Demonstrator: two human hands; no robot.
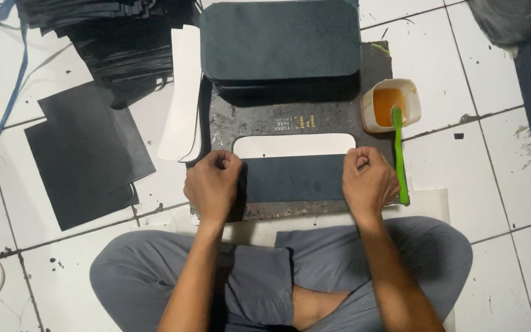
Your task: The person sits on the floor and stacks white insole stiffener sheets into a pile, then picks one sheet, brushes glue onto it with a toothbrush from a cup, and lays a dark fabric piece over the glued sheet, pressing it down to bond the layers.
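I sit cross-legged on a tiled floor behind a dark, glue-stained work board (290, 117). On it lies a white rounded card strip (293, 145) with a dark sheet (293, 178) folded up over its near half. My left hand (213, 184) pinches the sheet's left end, fingers curled. My right hand (367, 181) pinches the right end the same way. Both hands press the fold down against the board.
A stack of dark rounded panels (281, 40) lies at the board's far end. A cup of orange glue (391, 104) with a green brush (399, 157) stands at right. White strips (182, 92), dark sheets (87, 154) and a heap of dark pieces (112, 37) lie at left.
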